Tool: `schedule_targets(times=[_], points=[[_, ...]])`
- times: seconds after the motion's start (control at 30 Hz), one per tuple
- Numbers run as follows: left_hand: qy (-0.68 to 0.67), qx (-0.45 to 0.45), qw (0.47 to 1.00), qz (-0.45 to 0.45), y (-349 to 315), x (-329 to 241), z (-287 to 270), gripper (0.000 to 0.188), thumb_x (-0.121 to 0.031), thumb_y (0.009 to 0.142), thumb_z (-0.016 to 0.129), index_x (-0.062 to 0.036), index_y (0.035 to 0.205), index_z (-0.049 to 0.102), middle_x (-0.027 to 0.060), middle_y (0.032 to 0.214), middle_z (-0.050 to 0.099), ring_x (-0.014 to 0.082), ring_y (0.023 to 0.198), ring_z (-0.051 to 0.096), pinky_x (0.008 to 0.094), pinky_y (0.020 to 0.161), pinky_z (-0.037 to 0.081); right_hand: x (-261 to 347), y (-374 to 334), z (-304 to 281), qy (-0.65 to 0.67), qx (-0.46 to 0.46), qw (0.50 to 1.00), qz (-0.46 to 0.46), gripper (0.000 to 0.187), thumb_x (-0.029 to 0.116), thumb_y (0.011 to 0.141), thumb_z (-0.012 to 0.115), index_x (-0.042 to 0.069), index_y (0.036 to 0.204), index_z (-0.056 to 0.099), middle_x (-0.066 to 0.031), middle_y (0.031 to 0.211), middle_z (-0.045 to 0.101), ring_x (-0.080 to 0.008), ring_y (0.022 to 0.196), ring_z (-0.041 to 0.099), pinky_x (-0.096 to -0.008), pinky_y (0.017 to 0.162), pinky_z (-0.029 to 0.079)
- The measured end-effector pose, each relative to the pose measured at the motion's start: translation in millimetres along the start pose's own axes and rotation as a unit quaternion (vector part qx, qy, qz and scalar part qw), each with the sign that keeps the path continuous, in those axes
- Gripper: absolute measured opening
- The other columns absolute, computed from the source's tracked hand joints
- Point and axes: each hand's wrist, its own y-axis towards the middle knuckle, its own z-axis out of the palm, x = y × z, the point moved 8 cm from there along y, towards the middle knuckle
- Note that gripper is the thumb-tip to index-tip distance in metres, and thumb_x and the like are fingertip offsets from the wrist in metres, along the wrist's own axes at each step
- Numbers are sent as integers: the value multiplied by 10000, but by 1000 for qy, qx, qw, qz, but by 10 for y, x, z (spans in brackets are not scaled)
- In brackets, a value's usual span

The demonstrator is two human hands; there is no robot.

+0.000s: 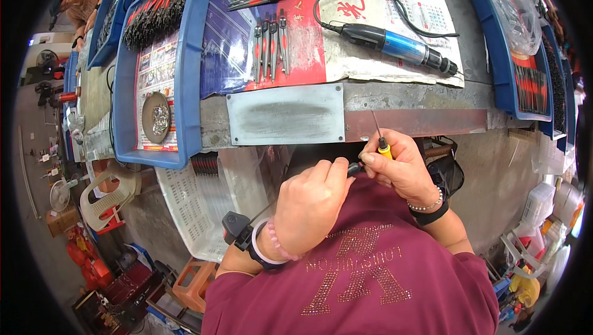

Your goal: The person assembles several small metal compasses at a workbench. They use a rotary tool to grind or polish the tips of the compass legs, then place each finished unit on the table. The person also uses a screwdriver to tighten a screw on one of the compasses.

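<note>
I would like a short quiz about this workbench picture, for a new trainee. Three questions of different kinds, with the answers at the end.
1. True or false: the right hand holds a small screwdriver with a yellow handle.
2. Multiple choice: where does the blue electric screwdriver lie? A) in the blue tray B) on the printed sheet on the bench C) in the left hand
3. Fill in: the round metal dish sits inside the ____ tray.

Key: 1 true; 2 B; 3 blue
</note>
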Motion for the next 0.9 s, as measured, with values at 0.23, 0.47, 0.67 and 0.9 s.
schedule_targets(times=[0.23,0.47,0.67,0.9], points=[[53,4,999,11,-16,-8,26,295,-99,788,726,-14,1044,604,101,753,564,284,659,620,373,565,500,-38,11,16,-14,-2,1000,9,99,126,918,651,66,887,578,17,681,581,-9,508,428,-172,441,317],[-30,-1,1000,9,11,69,38,295,-69,814,709,0,1080,600,130,791,603,307,686,629,384,581,513,51,-27,-16,-68,-37,997,-11,88,101,918,631,47,969,582,9,707,594,-25,556,485,-176,475,356],[-22,-36,999,-33,-13,228,-17,295,-76,796,726,-22,1062,608,117,786,613,304,682,632,385,584,517,273,-116,-20,-133,-56,987,-68,146,28,903,618,-3,1037,569,2,786,576,-53,694,566,-206,629,460],[-41,-57,997,-31,-67,221,-53,269,-67,785,731,-10,1023,621,128,799,631,317,698,639,383,599,517,126,-77,-12,-109,-44,992,-39,136,21,889,625,-15,1011,576,-11,826,595,-62,717,575,-213,656,474]])
